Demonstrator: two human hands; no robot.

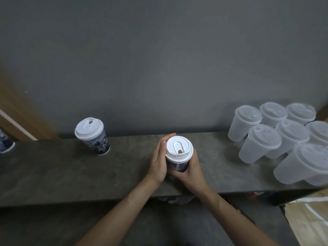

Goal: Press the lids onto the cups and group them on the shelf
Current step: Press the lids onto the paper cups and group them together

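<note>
A dark printed paper cup (177,165) with a white lid (179,148) seated on it stands at the middle of the shelf (71,174). The left hand (158,164) lies flat-fingered against its side, and the right hand (193,169) wraps its lower body.

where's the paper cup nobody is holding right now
In the head view the loose cup stands lidded at the left of the shelf, near the wall, well left of the held cup; the clear cups sit far right.

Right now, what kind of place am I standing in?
Likely a drinks-prep or storage corner: a dark shelf against a grey wall, a cluster of lidded clear cups, and two lidded paper cups.
</note>
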